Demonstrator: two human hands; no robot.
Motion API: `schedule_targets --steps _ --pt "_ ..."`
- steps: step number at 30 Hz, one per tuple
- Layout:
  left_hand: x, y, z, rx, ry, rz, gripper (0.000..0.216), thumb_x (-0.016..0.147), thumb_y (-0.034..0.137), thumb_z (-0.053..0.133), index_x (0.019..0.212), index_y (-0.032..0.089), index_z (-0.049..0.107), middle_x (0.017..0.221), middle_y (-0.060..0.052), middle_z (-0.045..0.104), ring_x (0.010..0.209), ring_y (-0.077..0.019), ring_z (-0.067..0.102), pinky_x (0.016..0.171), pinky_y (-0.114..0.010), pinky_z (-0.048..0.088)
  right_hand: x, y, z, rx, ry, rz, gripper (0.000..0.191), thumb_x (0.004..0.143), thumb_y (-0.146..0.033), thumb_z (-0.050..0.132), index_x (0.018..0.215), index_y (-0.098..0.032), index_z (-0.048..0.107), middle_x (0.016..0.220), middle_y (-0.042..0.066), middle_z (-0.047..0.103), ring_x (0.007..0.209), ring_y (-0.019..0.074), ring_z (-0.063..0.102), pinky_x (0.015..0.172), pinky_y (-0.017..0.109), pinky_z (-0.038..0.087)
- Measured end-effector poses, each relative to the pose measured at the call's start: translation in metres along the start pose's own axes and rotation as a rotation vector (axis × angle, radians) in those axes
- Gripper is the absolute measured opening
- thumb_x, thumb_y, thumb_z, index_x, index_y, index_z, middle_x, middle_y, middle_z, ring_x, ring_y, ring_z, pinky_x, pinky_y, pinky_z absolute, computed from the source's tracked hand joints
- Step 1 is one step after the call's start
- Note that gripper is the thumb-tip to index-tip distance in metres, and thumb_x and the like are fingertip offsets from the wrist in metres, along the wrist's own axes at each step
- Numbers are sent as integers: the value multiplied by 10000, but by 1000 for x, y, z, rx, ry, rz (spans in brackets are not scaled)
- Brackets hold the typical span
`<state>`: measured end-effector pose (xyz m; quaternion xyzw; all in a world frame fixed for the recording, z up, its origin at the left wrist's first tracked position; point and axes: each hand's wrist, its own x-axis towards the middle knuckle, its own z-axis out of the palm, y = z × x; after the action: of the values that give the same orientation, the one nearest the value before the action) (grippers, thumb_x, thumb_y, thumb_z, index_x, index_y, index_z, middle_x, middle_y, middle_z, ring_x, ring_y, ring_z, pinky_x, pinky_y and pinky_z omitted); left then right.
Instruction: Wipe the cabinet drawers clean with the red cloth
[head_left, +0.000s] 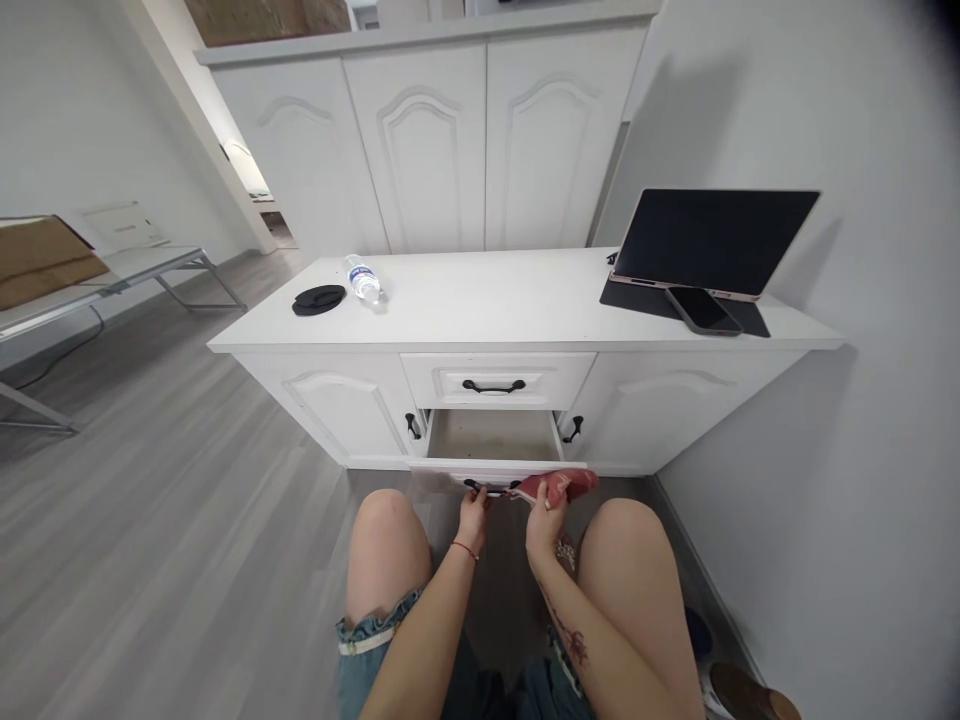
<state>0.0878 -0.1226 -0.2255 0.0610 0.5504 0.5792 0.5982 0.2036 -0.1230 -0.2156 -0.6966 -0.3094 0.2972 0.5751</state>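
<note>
I squat in front of a white sideboard (525, 300). Its lower middle drawer (495, 436) is pulled out and looks empty inside. My left hand (474, 515) is closed on the black handle (491, 488) of that drawer's front. My right hand (546, 520) is closed on a red folded cloth (561, 485), held at the drawer's front edge, just right of the handle. The upper drawer (496, 381) is closed.
On the sideboard top lie a water bottle (364, 278) and a black round lid (319, 298) at the left, a tablet (712, 240) propped on its cover and a phone (703, 309) at the right. A wall runs close on the right. A metal-legged bench (112, 275) stands at the left.
</note>
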Motion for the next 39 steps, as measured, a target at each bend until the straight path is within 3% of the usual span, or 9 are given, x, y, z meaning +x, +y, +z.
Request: schedule_targets --steps 6,14,17,20,22,26,28,35,39 --pt "-3 2 -1 1 -21 -21 238 673 239 735 641 196 503 614 21 583 620 -129 591 723 -270 448 -19 -17 9 -191 37 -242 596 871 -541 340 1255 -97 440 1258 222 488 1229 295 407 1015 444 321" --pt "-7 8 -4 59 1 4 142 716 164 628 624 186 523 562 15 554 554 -138 568 695 -307 470 -42 -19 25 -237 -128 -323 520 885 -461 339 1267 -123 441 1224 194 438 1191 286 452 991 414 362" --pt "-11 19 -11 131 46 91 128 684 58 565 654 183 557 649 -28 606 663 -173 600 771 -342 465 -48 -18 30 -263 -170 -330 518 885 -452 339 1283 -130 419 1240 191 420 1201 288 441 992 416 360" --pt "-21 36 -17 195 39 222 289 583 -44 556 737 196 604 848 -51 660 896 -205 597 918 -345 408 -54 -19 34 -273 -201 -334 531 885 -474 342 1282 -130 414 1228 189 418 1179 293 454 964 415 385" --pt "-32 47 -19 250 -73 308 416 536 -77 569 835 200 651 986 -61 667 1018 -221 564 984 -345 363 -58 -20 37 -272 -221 -346 548 883 -502 344 1285 -135 410 1228 186 415 1180 292 449 951 413 397" --pt "-51 65 -21 500 -455 571 596 597 -35 613 1146 196 619 1250 -96 584 1190 -238 469 1072 -360 254 -63 -20 42 -271 -292 -387 571 881 -538 336 1295 -152 408 1244 173 405 1210 279 419 968 415 388" --pt "-54 69 -24 560 -511 644 625 633 -25 593 1218 195 578 1298 -103 549 1223 -237 440 1089 -366 223 -65 -20 44 -263 -335 -391 582 876 -544 341 1302 -153 405 1250 169 399 1217 276 416 983 419 382" --pt "-49 74 -35 779 -265 790 464 774 115 491 1223 209 556 1201 -87 568 1117 -212 507 1029 -414 334 -73 -23 50 -205 -562 -482 615 852 -524 433 1362 -189 363 1293 157 369 1279 294 364 1041 487 339" --pt "-43 75 -44 780 -83 818 356 795 149 452 1102 206 624 1066 -75 626 998 -203 560 939 -388 415 -78 -27 51 -195 -736 -502 639 848 -488 470 1406 -223 307 1354 134 326 1330 274 305 1079 456 307"
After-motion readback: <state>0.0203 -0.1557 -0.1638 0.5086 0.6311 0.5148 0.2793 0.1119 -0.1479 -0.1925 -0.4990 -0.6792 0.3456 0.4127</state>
